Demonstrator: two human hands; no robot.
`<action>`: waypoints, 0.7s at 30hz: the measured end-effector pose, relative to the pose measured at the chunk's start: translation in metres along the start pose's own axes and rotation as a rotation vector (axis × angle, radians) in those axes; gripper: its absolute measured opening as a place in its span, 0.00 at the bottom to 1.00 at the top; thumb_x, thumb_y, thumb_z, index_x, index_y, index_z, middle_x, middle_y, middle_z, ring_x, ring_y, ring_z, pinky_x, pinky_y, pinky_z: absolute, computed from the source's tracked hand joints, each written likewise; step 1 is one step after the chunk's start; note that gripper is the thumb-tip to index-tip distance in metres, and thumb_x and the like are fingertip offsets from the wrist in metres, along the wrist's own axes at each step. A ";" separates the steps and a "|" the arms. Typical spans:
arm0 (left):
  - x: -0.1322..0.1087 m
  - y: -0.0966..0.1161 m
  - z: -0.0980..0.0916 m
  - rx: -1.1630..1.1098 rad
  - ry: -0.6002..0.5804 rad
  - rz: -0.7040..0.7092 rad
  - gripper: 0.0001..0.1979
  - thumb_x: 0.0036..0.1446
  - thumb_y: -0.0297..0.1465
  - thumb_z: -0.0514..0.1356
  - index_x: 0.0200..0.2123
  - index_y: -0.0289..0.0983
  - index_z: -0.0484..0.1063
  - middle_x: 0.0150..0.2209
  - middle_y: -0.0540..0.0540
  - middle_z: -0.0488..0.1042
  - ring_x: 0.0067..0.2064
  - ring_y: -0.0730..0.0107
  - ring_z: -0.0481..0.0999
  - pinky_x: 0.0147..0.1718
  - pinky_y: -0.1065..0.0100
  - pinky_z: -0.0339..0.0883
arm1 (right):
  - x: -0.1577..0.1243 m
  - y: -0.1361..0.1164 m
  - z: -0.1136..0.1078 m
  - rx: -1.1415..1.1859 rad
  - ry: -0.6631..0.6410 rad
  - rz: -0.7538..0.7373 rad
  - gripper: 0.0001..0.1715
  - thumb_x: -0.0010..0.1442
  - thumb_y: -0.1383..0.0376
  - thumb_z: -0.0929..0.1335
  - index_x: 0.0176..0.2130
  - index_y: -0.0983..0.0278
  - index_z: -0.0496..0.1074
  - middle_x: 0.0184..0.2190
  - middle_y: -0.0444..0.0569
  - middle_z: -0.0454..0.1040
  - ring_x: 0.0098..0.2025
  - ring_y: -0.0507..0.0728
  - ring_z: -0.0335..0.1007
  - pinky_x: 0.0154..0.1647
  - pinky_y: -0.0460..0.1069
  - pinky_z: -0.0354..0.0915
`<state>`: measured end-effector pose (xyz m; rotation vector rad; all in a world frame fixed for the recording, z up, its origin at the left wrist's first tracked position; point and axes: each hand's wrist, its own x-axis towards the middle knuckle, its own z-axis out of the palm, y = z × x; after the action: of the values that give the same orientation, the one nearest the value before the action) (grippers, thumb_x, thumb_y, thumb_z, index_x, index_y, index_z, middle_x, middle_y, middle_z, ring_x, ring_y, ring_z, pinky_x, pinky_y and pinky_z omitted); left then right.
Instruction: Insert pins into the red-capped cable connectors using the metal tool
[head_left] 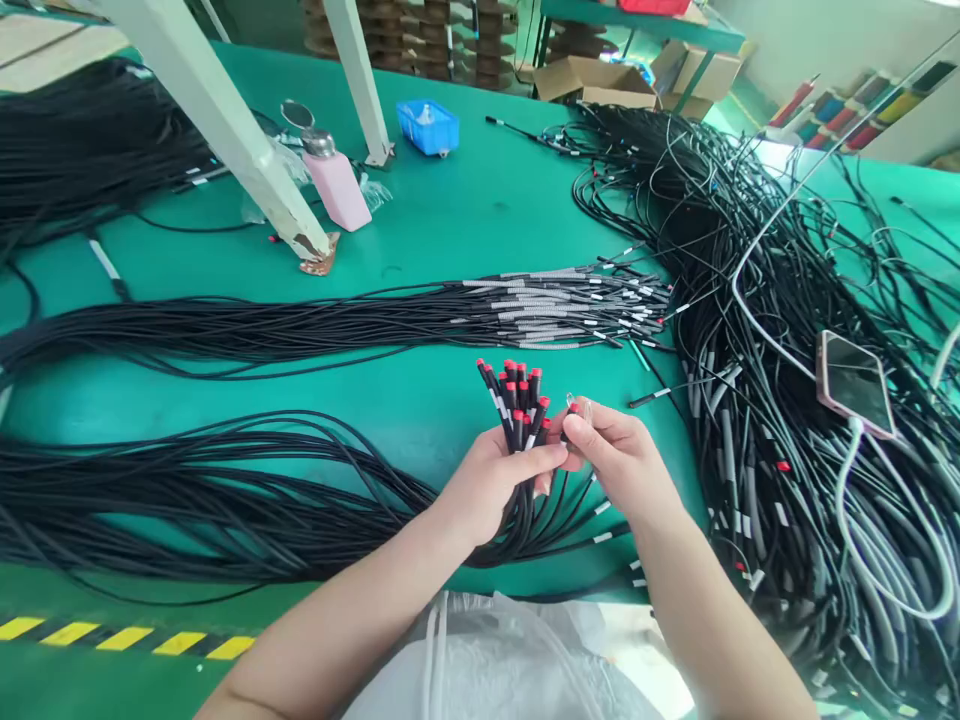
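My left hand (pixel 491 478) is wrapped round a bundle of black cables (pixel 519 400) whose upright ends carry red caps and white labels. Beside it, my right hand (pixel 611 450) pinches one red-capped cable end (pixel 573 410) between thumb and fingers. A small clear loop shows at those fingertips; I cannot make out what it is. From my left hand the cables run down and away to the left in a thick loose bunch (pixel 225 500). Beyond my hands lies another bundle of black cables (pixel 337 322), with grey ribbed sleeves near its right ends.
A large heap of black cables (pixel 720 250) covers the right side, with a phone (pixel 856 385) and its white cord on top. White posts (pixel 232 130) stand on the green table (pixel 480 220) near a pink bottle (pixel 339 190) and a blue bin (pixel 429 128). More cables (pixel 82 150) lie far left.
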<state>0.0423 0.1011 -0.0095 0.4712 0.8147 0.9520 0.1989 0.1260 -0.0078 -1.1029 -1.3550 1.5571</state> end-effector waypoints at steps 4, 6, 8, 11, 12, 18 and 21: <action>0.001 0.002 -0.001 -0.033 0.068 -0.050 0.10 0.44 0.32 0.74 0.29 0.34 0.78 0.24 0.45 0.80 0.20 0.79 0.66 0.21 0.73 0.55 | -0.002 0.005 -0.003 -0.025 0.078 -0.005 0.23 0.65 0.46 0.68 0.40 0.61 0.80 0.28 0.45 0.70 0.24 0.48 0.58 0.24 0.46 0.58; 0.000 0.001 -0.002 -0.056 0.095 -0.068 0.11 0.44 0.32 0.74 0.31 0.34 0.79 0.24 0.45 0.81 0.20 0.80 0.66 0.21 0.74 0.55 | -0.003 0.006 -0.008 -0.081 0.139 -0.028 0.24 0.69 0.48 0.63 0.46 0.59 0.80 0.33 0.47 0.71 0.25 0.48 0.59 0.23 0.46 0.58; 0.000 0.000 -0.003 -0.071 0.111 -0.070 0.11 0.46 0.32 0.73 0.32 0.34 0.80 0.25 0.45 0.81 0.20 0.80 0.66 0.20 0.75 0.56 | -0.004 0.008 -0.011 -0.157 0.184 -0.128 0.21 0.71 0.52 0.63 0.48 0.58 0.80 0.35 0.48 0.72 0.30 0.51 0.65 0.25 0.46 0.63; 0.000 0.000 -0.004 -0.088 0.118 -0.060 0.09 0.47 0.32 0.73 0.31 0.34 0.80 0.25 0.45 0.81 0.19 0.80 0.67 0.20 0.75 0.56 | -0.007 0.008 -0.009 -0.187 0.213 -0.333 0.15 0.70 0.62 0.66 0.53 0.55 0.76 0.37 0.47 0.74 0.36 0.53 0.73 0.33 0.48 0.74; 0.000 0.000 -0.004 -0.098 0.125 -0.057 0.09 0.46 0.31 0.73 0.30 0.34 0.80 0.24 0.45 0.81 0.19 0.80 0.67 0.20 0.75 0.56 | -0.008 0.007 -0.006 -0.178 0.230 -0.388 0.18 0.69 0.65 0.67 0.57 0.54 0.73 0.38 0.46 0.75 0.36 0.53 0.75 0.36 0.50 0.76; -0.001 0.000 -0.003 -0.166 0.164 -0.063 0.09 0.43 0.30 0.74 0.29 0.34 0.80 0.22 0.47 0.79 0.19 0.81 0.67 0.19 0.77 0.56 | -0.015 0.004 0.013 -0.205 0.301 -0.540 0.23 0.63 0.73 0.71 0.55 0.59 0.67 0.46 0.49 0.78 0.40 0.54 0.81 0.41 0.50 0.81; -0.002 0.000 -0.003 -0.198 0.165 -0.039 0.09 0.44 0.29 0.74 0.28 0.35 0.79 0.21 0.49 0.77 0.19 0.82 0.67 0.20 0.77 0.57 | -0.018 0.009 0.018 -0.204 0.288 -0.629 0.25 0.60 0.77 0.70 0.54 0.60 0.66 0.47 0.50 0.77 0.47 0.56 0.80 0.44 0.52 0.81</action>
<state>0.0392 0.1000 -0.0108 0.2064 0.8648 1.0330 0.1877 0.1023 -0.0138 -0.8562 -1.4899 0.7899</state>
